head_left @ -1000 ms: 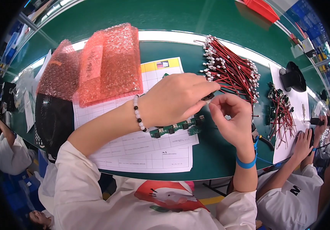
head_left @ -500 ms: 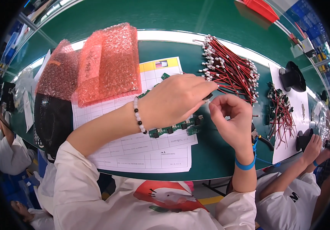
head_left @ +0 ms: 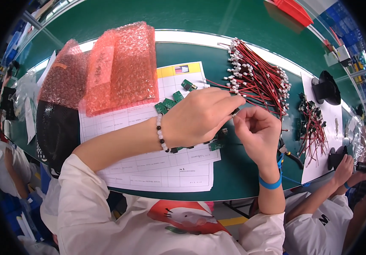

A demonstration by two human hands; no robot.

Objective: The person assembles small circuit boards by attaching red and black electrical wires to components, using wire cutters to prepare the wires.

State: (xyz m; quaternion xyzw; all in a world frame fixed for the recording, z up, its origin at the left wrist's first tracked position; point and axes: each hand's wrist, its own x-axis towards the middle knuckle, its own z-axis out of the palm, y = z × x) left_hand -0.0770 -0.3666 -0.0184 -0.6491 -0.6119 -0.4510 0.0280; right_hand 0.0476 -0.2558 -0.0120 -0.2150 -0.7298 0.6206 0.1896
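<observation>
My left hand (head_left: 204, 112), with a beaded bracelet on its wrist, reaches over the papers, fingers pinched round a small black part (head_left: 235, 111). The rest of that part is hidden by the fingers. Against it my right hand (head_left: 258, 129), wearing a blue wristband, pinches something tiny and pale; its kind is too small to make out. Small green circuit boards (head_left: 177, 97) lie around and partly under my left hand, on printed sheets (head_left: 149, 170). Beyond my right hand lies a heap of red and black cables (head_left: 259, 72) with white connectors.
Pink bubble-wrap bags (head_left: 123, 72) and a black mesh item (head_left: 55, 131) lie at left. To the right are pliers (head_left: 291, 157), wired boards (head_left: 313, 123) on white paper and a black round stand (head_left: 325, 88). A co-worker's hands (head_left: 344, 170) work at far right.
Both hands stay together at nearly the same spot, the left shifted slightly right and down. The view has moved a little, and more green boards show beyond my left hand.
</observation>
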